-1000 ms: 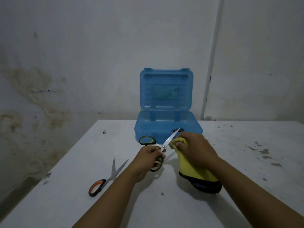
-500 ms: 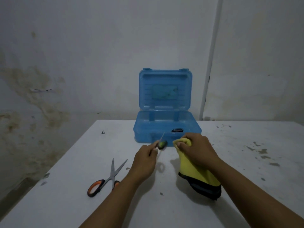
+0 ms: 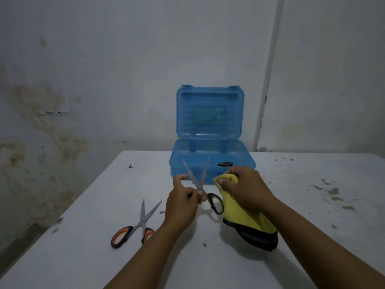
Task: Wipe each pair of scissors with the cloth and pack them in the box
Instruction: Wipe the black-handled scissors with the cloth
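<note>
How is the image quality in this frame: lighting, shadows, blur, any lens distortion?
Head view: dim, cool light; soft shadows fall on the table under the yellow cloth and forearms. The held scissors in the left hand are slightly soft but readable; the orange-handled scissors are sharp. Wide-angle bending shows in the wall pipe. No glare.

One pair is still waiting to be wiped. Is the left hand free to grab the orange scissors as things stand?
Probably not yet. The left hand is holding the green scissors, blades open and pointing up. The orange scissors lie uncovered on the table just left of that forearm, so the way is free once the hand is emptied.
</note>
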